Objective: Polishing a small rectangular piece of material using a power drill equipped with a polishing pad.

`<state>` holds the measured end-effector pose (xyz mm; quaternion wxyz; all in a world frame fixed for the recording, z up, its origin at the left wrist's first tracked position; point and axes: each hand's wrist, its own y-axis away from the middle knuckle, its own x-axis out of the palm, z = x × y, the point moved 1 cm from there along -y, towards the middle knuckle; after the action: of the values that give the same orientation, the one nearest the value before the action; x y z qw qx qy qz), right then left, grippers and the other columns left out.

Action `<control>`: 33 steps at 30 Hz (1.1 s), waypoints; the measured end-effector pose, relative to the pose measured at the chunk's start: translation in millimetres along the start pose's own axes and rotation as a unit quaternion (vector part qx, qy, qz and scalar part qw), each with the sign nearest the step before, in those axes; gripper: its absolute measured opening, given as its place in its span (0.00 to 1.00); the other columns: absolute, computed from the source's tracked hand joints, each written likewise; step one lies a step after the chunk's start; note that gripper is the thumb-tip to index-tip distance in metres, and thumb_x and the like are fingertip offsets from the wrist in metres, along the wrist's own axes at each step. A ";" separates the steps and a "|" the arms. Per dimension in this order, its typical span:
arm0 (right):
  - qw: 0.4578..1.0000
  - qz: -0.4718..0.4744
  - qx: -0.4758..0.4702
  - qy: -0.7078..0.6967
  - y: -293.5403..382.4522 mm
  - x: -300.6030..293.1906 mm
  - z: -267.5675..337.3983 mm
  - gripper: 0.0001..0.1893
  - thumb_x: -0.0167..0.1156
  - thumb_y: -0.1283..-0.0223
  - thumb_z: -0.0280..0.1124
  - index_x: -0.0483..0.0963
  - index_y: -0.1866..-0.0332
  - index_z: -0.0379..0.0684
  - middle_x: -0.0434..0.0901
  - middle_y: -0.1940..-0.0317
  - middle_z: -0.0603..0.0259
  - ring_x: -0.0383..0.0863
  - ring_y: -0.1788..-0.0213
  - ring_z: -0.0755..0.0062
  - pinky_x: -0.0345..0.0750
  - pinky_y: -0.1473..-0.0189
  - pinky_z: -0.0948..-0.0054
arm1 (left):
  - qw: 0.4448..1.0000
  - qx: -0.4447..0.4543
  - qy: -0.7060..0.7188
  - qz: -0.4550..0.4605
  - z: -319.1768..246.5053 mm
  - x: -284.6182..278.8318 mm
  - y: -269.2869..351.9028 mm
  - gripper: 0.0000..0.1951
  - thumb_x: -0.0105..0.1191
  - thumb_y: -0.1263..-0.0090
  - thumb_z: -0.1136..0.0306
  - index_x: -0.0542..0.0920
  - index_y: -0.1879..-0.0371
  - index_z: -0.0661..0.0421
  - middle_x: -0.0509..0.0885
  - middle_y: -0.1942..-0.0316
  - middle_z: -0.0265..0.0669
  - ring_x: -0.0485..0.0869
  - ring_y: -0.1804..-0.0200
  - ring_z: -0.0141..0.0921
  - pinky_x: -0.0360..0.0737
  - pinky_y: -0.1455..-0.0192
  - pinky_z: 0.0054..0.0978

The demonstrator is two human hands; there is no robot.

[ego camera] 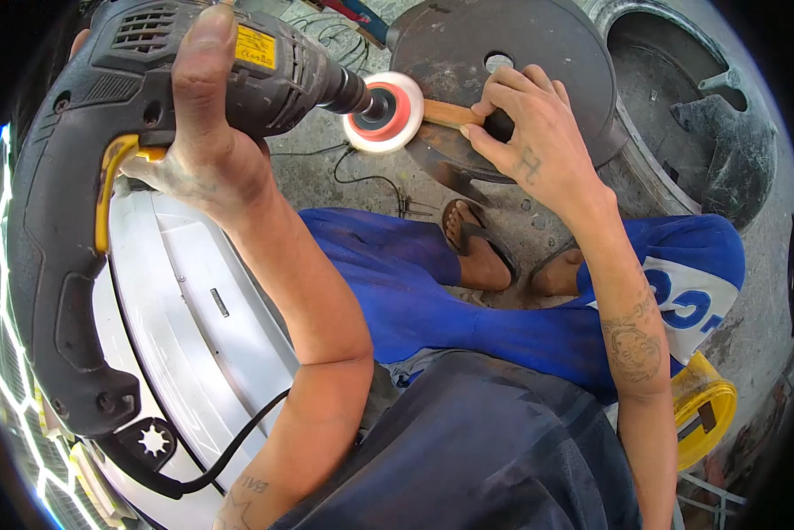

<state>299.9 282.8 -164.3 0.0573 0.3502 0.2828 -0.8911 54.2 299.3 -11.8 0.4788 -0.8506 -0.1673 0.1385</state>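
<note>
My left hand (204,126) is wrapped around a corded power drill (238,86) with a yellow trigger, its thumb across the housing. A round white pad (411,99) with a red backing (400,126) sits in the drill's chuck; whether it spins cannot be told. Between thumb and fingers, my right hand (536,126) pinches a flat wooden piece (450,114). The wood's far end meets the pad's right edge in this view; exact contact is unclear. Something black shows beneath my right palm. Behind them lies a large dark disc-shaped object (536,33) with a round hole.
A white car panel (198,265) stands at left, near the drill's cord (247,424). Scuffed dark plastic parts (735,159) lie at upper right. A yellow bucket (725,411) is at lower right. Cables (370,180) cross the concrete floor near my sandalled feet (479,255).
</note>
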 end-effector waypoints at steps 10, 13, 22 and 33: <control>1.000 -0.003 0.003 -0.006 1.3 0.4 -0.8 0.12 0.73 0.39 0.38 0.82 0.63 0.41 0.80 0.58 0.62 0.77 0.47 0.56 0.72 0.40 0.59 | 0.995 -0.076 0.068 -0.008 -13.6 22.2 8.4 0.41 0.66 0.38 0.71 0.69 0.21 0.57 0.88 0.44 0.51 0.93 0.46 0.45 0.94 0.38 0.46; 1.000 -0.006 0.001 -0.010 1.1 -0.2 -0.5 0.12 0.74 0.39 0.38 0.82 0.63 0.42 0.80 0.58 0.62 0.77 0.47 0.56 0.72 0.40 0.59 | 0.990 -0.112 0.082 -0.018 -5.7 9.7 12.7 0.41 0.66 0.36 0.67 0.70 0.20 0.61 0.85 0.39 0.48 0.89 0.44 0.40 0.89 0.36 0.40; 1.000 -0.008 0.000 -0.003 1.5 -2.2 -2.0 0.12 0.73 0.39 0.38 0.82 0.60 0.41 0.81 0.57 0.62 0.77 0.47 0.54 0.71 0.40 0.58 | 0.981 -0.050 0.174 0.067 -3.2 15.8 2.9 0.38 0.65 0.35 0.71 0.71 0.22 0.61 0.85 0.40 0.48 0.90 0.44 0.40 0.89 0.37 0.39; 1.000 0.022 0.007 -0.015 0.5 -11.0 1.2 0.11 0.74 0.38 0.35 0.84 0.58 0.41 0.81 0.55 0.63 0.76 0.46 0.56 0.71 0.39 0.59 | 0.997 0.040 0.063 -0.006 10.6 0.4 -12.1 0.38 0.78 0.43 0.72 0.76 0.31 0.62 0.85 0.49 0.37 0.86 0.49 0.30 0.82 0.33 0.31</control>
<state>307.5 280.7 -156.6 0.0787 0.3433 0.2679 -0.8967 48.6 313.5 -6.8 0.5229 -0.8369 -0.1363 0.0878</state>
